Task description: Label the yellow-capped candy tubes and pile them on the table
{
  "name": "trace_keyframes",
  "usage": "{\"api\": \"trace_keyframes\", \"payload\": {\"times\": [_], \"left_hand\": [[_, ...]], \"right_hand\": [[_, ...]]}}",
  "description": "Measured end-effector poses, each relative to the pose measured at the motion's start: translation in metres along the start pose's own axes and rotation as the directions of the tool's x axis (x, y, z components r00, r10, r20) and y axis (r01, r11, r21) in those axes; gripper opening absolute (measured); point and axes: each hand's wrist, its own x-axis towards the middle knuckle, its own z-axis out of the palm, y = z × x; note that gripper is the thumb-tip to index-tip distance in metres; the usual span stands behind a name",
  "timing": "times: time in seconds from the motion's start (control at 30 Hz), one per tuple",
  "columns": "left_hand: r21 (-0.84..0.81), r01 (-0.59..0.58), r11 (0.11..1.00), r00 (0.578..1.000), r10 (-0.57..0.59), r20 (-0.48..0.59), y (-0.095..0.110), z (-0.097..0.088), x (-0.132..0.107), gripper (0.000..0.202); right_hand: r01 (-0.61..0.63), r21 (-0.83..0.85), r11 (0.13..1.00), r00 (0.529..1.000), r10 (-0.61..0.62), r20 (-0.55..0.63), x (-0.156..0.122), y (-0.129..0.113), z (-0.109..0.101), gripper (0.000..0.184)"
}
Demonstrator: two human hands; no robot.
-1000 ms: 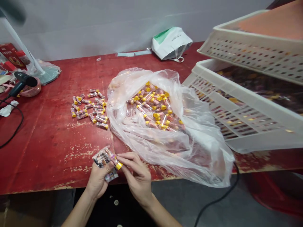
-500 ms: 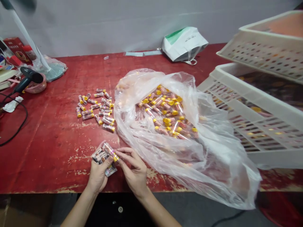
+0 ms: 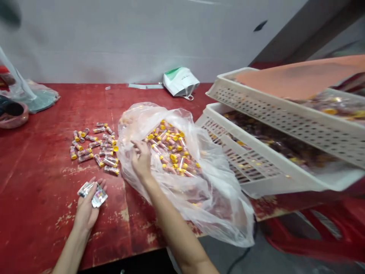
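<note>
My left hand [image 3: 87,209] rests on the red table [image 3: 42,182] near its front edge and holds a small stack of printed labels [image 3: 94,193] in its fingers. My right hand [image 3: 142,161] reaches forward to the left rim of a clear plastic bag [image 3: 216,198]. Its fingers are curled at the bag's opening, and what they hold, if anything, is not visible. The bag is full of small tubes with yellow caps [image 3: 171,150]. Left of the bag, a loose pile of the same tubes [image 3: 95,146] lies on the table.
Two white perforated crates [image 3: 273,114] holding more tubes are stacked at the right and overhang the table edge. A white and green bag [image 3: 180,81] lies by the back wall. A pink bowl [image 3: 14,116] sits at far left. A red stool [image 3: 313,236] stands below right.
My right hand has left my left hand and reached forward to the bag's rim. The tube the two hands held together is gone from my left hand, which keeps the labels. The camera swung right.
</note>
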Motion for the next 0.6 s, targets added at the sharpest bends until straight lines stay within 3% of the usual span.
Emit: {"api": "trace_keyframes", "payload": {"times": [0.17, 0.23, 0.3, 0.4, 0.5, 0.53, 0.57, 0.6], "left_hand": [[0.024, 0.055, 0.998, 0.998, -0.054, -0.042, -0.01, -0.013, -0.017, 0.02], [0.032, 0.091, 0.995, 0.995, -0.09, -0.032, -0.018, -0.013, -0.027, 0.021], [0.033, 0.094, 0.995, 0.995, -0.093, -0.03, -0.024, -0.008, -0.035, 0.023], [0.019, 0.056, 0.998, 0.998, -0.055, -0.031, -0.03, 0.005, -0.046, 0.027], [0.021, 0.023, 1.0, 1.0, -0.023, 0.009, -0.033, 0.014, -0.054, 0.033], [0.034, 0.001, 0.999, 1.0, -0.002, 0.03, -0.034, 0.014, -0.055, 0.033], [0.085, -0.021, 0.996, 0.999, 0.017, 0.045, -0.034, 0.012, -0.055, 0.033], [0.141, -0.056, 0.988, 0.998, 0.051, 0.04, -0.035, 0.008, -0.052, 0.034]], "right_hand": [[-0.228, -0.2, 0.953, 0.97, 0.239, 0.034, 0.062, 0.056, -0.055, 0.027], [-0.262, -0.215, 0.941, 0.955, 0.285, 0.08, 0.068, 0.066, -0.063, 0.029], [-0.257, -0.206, 0.944, 0.954, 0.281, 0.1, 0.061, 0.06, -0.07, 0.029], [-0.205, -0.17, 0.964, 0.971, 0.223, 0.09, 0.017, 0.028, -0.081, 0.022], [-0.11, -0.046, 0.993, 0.97, 0.117, 0.212, -0.06, -0.01, -0.076, 0.023], [-0.072, 0.197, 0.978, 0.916, -0.014, 0.402, -0.085, -0.018, -0.067, 0.029], [-0.107, 0.375, 0.921, 0.885, -0.084, 0.458, -0.107, -0.023, -0.056, 0.038], [-0.155, 0.475, 0.866, 0.899, -0.076, 0.431, -0.123, -0.025, -0.045, 0.045]]}}
